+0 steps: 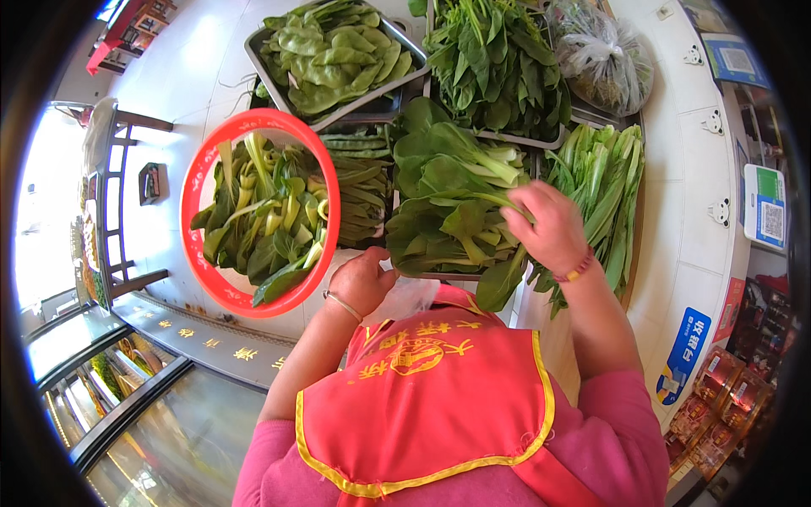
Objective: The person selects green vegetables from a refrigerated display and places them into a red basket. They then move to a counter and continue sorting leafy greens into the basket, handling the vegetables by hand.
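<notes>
My right hand (pixel 550 223) pinches the pale stem of a leafy green (pixel 485 198), with fingertips and thumb close together. Beneath it lies a heap of bok choy-like greens (pixel 437 237) in a metal tray (pixel 437 276), partly hidden by the leaves. At the tray's near left corner, my left hand (pixel 360 284) is curled around the edge of a clear plastic bag (pixel 405 299); the bag hangs before my apron, and its contents cannot be made out. Left of that hand, a red-rimmed plastic basket (pixel 334 209) holds loose greens (pixel 266 209) with short pale stems.
Flat green beans (pixel 342 57) fill a tray at the back. Long beans (pixel 361 184) lie beside the basket. Spinach-like greens (pixel 494 63), lettuce stalks (pixel 602 177) and a tied plastic bag (pixel 602 60) stand right. A glass-topped cabinet (pixel 184 431) is at lower left.
</notes>
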A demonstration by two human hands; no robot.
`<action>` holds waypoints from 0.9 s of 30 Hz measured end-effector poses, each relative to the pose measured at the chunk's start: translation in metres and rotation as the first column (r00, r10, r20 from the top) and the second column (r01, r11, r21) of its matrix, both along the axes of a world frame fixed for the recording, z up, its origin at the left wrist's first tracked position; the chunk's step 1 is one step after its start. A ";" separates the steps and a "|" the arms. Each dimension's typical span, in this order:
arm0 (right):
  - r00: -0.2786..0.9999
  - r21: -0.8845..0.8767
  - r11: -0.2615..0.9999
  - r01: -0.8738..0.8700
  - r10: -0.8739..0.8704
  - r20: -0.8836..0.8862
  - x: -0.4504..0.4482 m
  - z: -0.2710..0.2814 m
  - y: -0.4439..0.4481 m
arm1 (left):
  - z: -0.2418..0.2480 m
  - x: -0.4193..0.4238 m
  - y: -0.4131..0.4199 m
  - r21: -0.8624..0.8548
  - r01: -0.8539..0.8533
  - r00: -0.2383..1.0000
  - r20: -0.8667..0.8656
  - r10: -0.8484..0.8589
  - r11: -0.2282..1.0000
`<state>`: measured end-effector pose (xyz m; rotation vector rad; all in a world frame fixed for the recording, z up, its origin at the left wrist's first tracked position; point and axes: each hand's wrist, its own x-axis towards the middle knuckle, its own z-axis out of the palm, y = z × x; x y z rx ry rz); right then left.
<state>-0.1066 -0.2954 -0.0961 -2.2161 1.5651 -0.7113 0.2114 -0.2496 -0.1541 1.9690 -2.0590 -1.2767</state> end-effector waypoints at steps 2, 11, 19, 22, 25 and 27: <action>0.982 0.101 0.989 -0.105 0.119 -0.145 -0.019 -0.011 0.033 | -0.012 0.005 0.008 0.010 0.040 0.999 -0.023 -0.039 0.999; 0.850 0.218 0.939 -0.264 0.334 -0.408 -0.014 -0.077 0.090 | -0.033 0.001 0.015 0.038 0.073 0.996 -0.054 -0.071 0.997; 0.872 0.237 0.914 -0.331 0.392 -0.294 -0.013 -0.065 0.078 | -0.024 -0.003 0.007 0.049 0.017 0.984 -0.176 -0.008 0.999; 0.971 0.117 0.972 -0.205 0.216 -0.097 0.015 -0.035 0.066 | -0.022 -0.005 0.006 0.068 0.024 0.987 -0.158 -0.013 0.997; 0.997 -0.034 0.999 -0.038 0.035 -0.068 0.044 -0.033 0.047 | -0.031 -0.009 0.008 0.061 0.070 0.988 -0.140 -0.061 0.996; 0.968 -0.034 0.987 -0.155 0.145 -0.205 0.053 -0.055 0.033 | -0.026 -0.019 0.009 0.042 0.144 0.974 -0.182 -0.134 0.989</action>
